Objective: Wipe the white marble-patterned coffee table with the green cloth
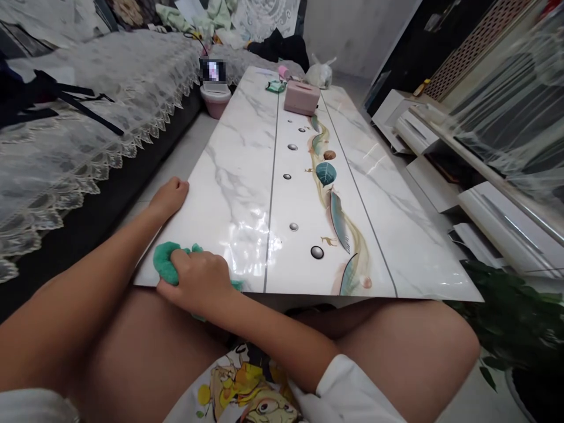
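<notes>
My right hand (198, 279) is closed around a bunched green cloth (165, 262) at the near left corner of the white marble-patterned table (233, 170). Part of the cloth bulges out past the thumb side, and more of it shows beyond the knuckles and under the wrist. Curled into a fist, my left hand (171, 195) rests at the table's left edge, farther from me than the cloth. I see nothing in it, though its palm side is hidden.
A pink box (302, 97), a green packet (275, 87) and a plastic bag (319, 73) are at the far end of the table. A lace-covered sofa (110, 82) runs along the left, with a pink bin (215, 101) beside it. White drawers (484, 217) and a plant (506, 317) stand right.
</notes>
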Demonstrator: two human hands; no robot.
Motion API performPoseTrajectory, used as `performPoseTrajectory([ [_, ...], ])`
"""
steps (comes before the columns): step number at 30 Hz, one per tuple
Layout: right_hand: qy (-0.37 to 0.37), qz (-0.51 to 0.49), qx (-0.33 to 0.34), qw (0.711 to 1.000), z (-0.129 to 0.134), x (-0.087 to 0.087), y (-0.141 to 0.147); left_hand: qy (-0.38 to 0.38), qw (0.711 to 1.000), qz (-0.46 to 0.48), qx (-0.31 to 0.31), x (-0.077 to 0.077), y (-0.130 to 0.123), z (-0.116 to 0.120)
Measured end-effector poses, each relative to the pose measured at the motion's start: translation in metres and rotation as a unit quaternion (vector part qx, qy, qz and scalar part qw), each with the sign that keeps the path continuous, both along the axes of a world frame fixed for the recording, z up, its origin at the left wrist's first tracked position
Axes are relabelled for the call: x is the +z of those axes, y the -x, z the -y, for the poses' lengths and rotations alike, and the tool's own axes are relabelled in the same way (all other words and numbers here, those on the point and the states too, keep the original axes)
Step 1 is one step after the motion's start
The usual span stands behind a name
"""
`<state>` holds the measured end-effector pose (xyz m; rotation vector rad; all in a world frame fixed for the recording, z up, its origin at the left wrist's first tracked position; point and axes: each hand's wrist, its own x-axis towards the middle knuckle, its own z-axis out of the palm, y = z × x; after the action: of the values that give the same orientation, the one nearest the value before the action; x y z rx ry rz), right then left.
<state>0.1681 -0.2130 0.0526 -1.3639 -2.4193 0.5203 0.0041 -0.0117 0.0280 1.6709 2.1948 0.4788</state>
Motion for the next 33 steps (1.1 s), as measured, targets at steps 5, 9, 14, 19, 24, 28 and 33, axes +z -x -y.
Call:
performPoseTrajectory([
  [5, -0.007, -0.002, -0.003, 1.000, 0.0011, -0.0023, 0.0006, -0.004, 1.000, 0.009, 0.008, -0.0010, -0.0006, -0.0005],
  [9, -0.008, -0.004, -0.001, 1.000, 0.0006, -0.0022, 0.0003, -0.007, 1.000, 0.013, 0.008, -0.0019, -0.0005, -0.0010],
  [14, -0.003, -0.006, 0.001, 1.000, 0.0002, -0.0005, -0.0004, -0.009, 1.000, 0.017, 0.004, -0.0024, -0.0001, -0.0012],
  [19, 0.003, -0.005, 0.000, 1.000, 0.0007, 0.0016, -0.0006, -0.010, 1.000, 0.017, 0.001, -0.0054, 0.0024, -0.0036],
  [24, 0.002, -0.001, -0.002, 1.000, 0.0007, 0.0031, -0.0010, -0.020, 1.000, 0.015, -0.015, -0.0077, 0.0042, -0.0050],
  [28, -0.001, -0.002, -0.004, 1.000, 0.0010, 0.0014, -0.0007, -0.030, 0.999, 0.016, -0.024, -0.0078, 0.0044, -0.0046],
  [33, -0.003, -0.006, -0.004, 1.000, 0.0012, -0.0007, -0.0003, -0.038, 0.999, 0.020, -0.027, -0.0067, 0.0044, -0.0039],
])
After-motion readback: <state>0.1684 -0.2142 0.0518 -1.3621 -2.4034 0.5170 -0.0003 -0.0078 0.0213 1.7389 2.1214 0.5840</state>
